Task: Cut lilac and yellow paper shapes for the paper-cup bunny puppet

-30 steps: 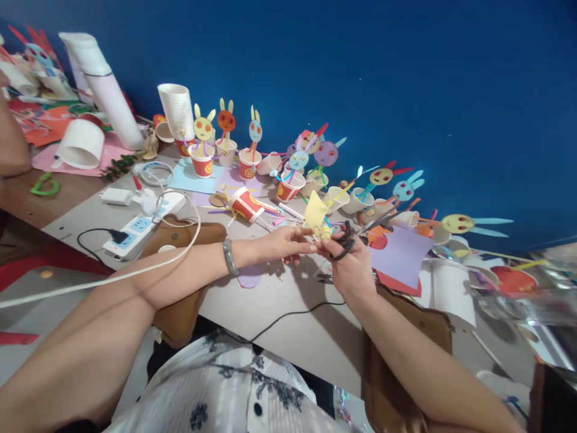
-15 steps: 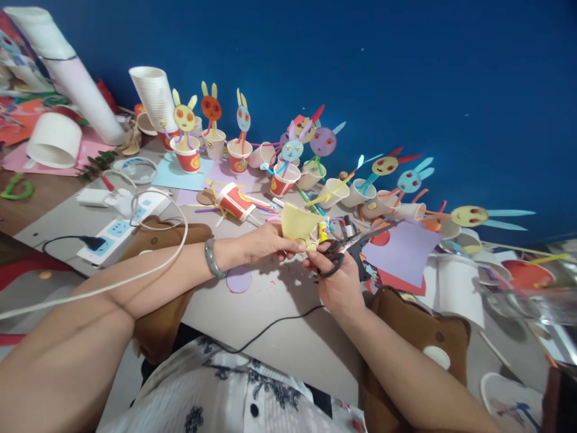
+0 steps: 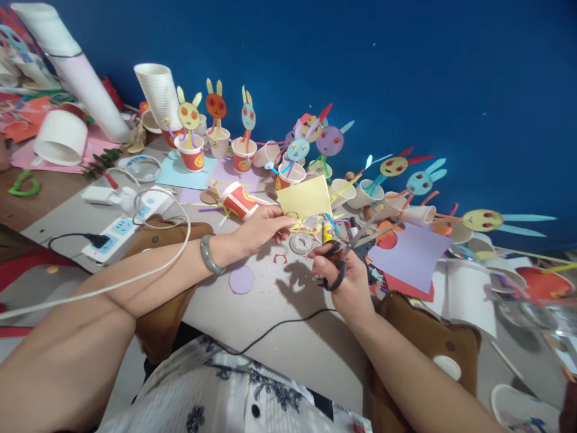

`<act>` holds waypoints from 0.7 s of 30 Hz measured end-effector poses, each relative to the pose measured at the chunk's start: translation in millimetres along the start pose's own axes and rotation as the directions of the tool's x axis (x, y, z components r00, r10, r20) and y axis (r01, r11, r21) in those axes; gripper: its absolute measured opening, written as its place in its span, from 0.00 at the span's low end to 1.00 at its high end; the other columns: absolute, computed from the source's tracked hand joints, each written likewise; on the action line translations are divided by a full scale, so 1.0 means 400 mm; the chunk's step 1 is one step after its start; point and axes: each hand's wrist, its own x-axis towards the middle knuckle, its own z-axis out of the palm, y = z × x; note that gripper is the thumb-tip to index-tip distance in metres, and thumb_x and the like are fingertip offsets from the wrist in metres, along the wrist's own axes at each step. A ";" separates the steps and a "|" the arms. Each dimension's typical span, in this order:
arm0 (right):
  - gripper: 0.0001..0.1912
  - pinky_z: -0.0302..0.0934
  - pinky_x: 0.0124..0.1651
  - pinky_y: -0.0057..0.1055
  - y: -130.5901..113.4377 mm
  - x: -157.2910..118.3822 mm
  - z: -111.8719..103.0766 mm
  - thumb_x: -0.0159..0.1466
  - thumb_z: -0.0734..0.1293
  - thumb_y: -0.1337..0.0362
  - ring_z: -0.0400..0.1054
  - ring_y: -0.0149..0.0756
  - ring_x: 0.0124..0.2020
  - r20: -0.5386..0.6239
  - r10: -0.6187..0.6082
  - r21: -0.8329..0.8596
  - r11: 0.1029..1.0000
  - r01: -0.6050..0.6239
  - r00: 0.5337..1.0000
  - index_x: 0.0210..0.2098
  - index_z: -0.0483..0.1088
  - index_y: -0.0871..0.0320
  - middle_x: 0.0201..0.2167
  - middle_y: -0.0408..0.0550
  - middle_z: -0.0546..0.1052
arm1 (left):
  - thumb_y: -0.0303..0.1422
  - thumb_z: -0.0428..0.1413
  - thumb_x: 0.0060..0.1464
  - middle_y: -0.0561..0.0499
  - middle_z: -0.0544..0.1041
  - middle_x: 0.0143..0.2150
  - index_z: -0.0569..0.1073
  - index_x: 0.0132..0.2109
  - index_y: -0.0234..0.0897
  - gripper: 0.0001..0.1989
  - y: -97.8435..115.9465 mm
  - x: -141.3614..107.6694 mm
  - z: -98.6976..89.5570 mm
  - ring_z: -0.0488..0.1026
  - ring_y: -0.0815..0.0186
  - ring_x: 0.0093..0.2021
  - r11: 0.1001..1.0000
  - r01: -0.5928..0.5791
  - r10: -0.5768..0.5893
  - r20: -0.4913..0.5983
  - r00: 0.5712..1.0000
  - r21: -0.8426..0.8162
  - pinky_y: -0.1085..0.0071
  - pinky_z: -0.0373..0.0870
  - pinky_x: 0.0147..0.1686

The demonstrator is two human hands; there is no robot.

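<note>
My left hand [image 3: 268, 230] pinches the lower left edge of a piece of yellow paper [image 3: 305, 197], held up above the table. A small outlined circle shows on the paper beside my thumb. Black-handled scissors [image 3: 341, 267] are in my right hand [image 3: 349, 285], fingers in the loops and blades pointing up to the right, away from the paper. Between my hands a roll of clear tape [image 3: 300, 243] lies on the table. Small paper scraps [image 3: 280, 258] and a purple paper circle [image 3: 242, 279] lie nearer to me.
Paper cups with rabbit heads [image 3: 188, 115] line the blue wall. A tipped red cup [image 3: 238, 200] lies left of the yellow paper. Purple paper [image 3: 412, 251] is on the right. A power strip [image 3: 119, 225] and white cable sit left, and a black cord [image 3: 279, 325] crosses in front.
My hands have moved apart. The yellow paper has turned and risen slightly with my left hand, while the scissors have shifted down and right, uncovering the tape roll.
</note>
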 end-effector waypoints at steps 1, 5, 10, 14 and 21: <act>0.17 0.62 0.33 0.32 -0.007 -0.001 -0.002 0.56 0.74 0.50 0.65 0.33 0.27 0.038 -0.009 -0.059 0.998 0.011 0.999 0.36 0.71 0.54 0.31 0.44 0.76 | 0.26 0.55 0.58 0.56 0.69 0.19 0.70 0.28 0.32 0.09 0.003 0.000 0.001 0.66 0.77 0.20 1.000 0.011 -0.011 -0.024 1.000 0.012 0.78 0.61 0.22; 0.19 0.58 0.30 0.31 -0.023 0.006 -0.013 0.56 0.73 0.47 0.62 0.34 0.28 0.167 0.010 -0.281 0.959 0.038 0.986 0.36 0.73 0.55 0.29 0.45 0.73 | 0.25 0.56 0.58 0.56 0.69 0.19 0.69 0.30 0.32 0.08 0.016 0.000 -0.001 0.65 0.77 0.19 0.997 -0.062 0.065 -0.075 0.995 0.034 0.78 0.60 0.20; 0.21 0.57 0.28 0.31 -0.021 0.028 -0.022 0.59 0.68 0.44 0.62 0.35 0.27 0.232 0.078 -0.428 0.903 0.030 0.970 0.31 0.72 0.57 0.25 0.45 0.72 | 0.31 0.63 0.54 0.59 0.70 0.22 0.70 0.38 0.34 0.10 0.028 -0.002 -0.008 0.66 0.77 0.19 0.975 -0.219 0.215 -0.091 0.972 -0.031 0.78 0.58 0.18; 0.21 0.57 0.29 0.31 -0.023 0.037 -0.015 0.59 0.68 0.44 0.63 0.35 0.26 0.265 0.114 -0.454 0.891 0.019 0.957 0.28 0.70 0.57 0.23 0.44 0.72 | 0.34 0.64 0.52 0.59 0.69 0.21 0.70 0.36 0.34 0.11 0.034 -0.012 -0.005 0.64 0.77 0.19 0.974 -0.227 0.226 -0.063 0.972 -0.002 0.77 0.58 0.19; 0.23 0.58 0.31 0.31 -0.012 0.034 -0.011 0.58 0.69 0.42 0.65 0.36 0.27 0.321 0.146 -0.431 0.902 0.007 0.936 0.30 0.71 0.57 0.24 0.45 0.74 | 0.31 0.64 0.51 0.58 0.69 0.22 0.70 0.34 0.33 0.09 0.039 -0.033 0.006 0.65 0.78 0.19 0.984 -0.165 0.162 0.039 0.986 0.063 0.78 0.58 0.20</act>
